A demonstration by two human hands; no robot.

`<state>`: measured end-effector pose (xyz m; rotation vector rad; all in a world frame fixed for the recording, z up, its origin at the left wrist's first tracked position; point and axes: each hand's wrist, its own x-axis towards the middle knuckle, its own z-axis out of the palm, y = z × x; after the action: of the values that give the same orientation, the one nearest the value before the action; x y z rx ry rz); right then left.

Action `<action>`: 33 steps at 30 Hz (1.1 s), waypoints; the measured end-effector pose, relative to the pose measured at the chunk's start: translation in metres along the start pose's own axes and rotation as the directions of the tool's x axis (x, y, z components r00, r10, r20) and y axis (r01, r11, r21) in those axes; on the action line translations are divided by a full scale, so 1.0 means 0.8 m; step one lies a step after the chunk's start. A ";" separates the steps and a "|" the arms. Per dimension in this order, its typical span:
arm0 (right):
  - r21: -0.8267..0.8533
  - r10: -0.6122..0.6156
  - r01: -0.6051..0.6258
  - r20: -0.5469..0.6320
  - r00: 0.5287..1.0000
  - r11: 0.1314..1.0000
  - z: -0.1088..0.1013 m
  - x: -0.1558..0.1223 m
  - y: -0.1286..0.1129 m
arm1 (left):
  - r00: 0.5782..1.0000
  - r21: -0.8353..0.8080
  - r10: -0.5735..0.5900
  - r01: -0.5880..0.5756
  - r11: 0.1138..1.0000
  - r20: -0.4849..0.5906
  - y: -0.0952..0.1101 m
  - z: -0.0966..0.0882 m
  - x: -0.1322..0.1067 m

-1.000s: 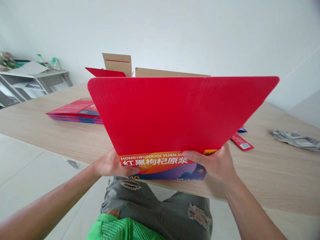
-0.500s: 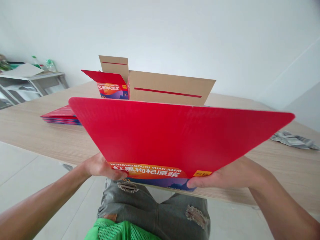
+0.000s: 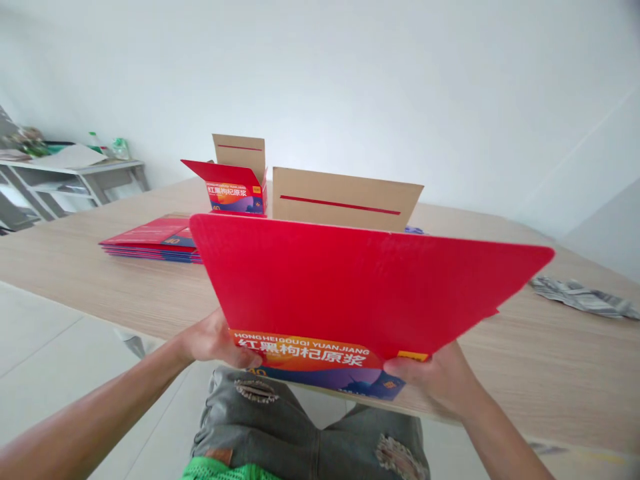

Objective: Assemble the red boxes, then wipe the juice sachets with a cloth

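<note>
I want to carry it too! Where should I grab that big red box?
Probably by the printed panel at the bottom of the red box, coming from the near side, one hand at each end, as the left hand and right hand do. The wide red flap above stands tilted and looks bendy; the panel by the fold seems stiffer.

Red carton flap [image 3: 350,287] lower than before.

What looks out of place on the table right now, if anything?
Only a crumpled grey sheet lying loose near the right end of the table, apart from everything else. The carton gripped by the left hand and right hand shows no damage, and the stack of flat cartons lies tidy.
</note>
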<state>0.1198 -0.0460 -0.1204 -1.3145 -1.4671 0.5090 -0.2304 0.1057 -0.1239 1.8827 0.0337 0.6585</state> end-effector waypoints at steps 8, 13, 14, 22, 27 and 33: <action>0.133 0.187 -0.216 0.199 0.962 0.967 0.015 -0.058 0.025 | 0.991 -0.333 -0.132 0.115 0.936 -0.028 -0.005 0.020 0.018; 0.208 0.167 -0.173 0.048 0.985 0.963 -0.008 -0.025 0.037 | 0.981 -0.395 -0.140 0.077 0.915 -0.132 0.011 0.008 0.067; 0.223 0.157 -0.154 0.006 0.988 0.963 -0.011 -0.010 0.034 | 0.978 -0.377 -0.118 0.044 0.925 -0.174 0.015 0.001 0.080; 0.254 -0.129 0.188 -0.232 0.964 0.949 0.010 0.147 -0.030 | 0.875 -0.109 0.098 -0.169 0.979 -0.473 0.056 -0.080 0.175; 0.221 -0.228 0.296 -0.287 0.930 0.929 0.037 0.234 -0.035 | 0.790 0.068 0.167 -0.158 0.985 -0.589 0.053 -0.144 0.201; 0.251 -0.196 0.251 -0.227 0.954 0.935 0.079 0.310 0.009 | 0.688 0.178 0.185 -0.082 0.981 -0.702 -0.009 -0.199 0.212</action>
<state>0.1061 0.1991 -0.0468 -0.9341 -1.3058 0.4027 -0.1568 0.2992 -0.0174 1.6441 0.4621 1.5060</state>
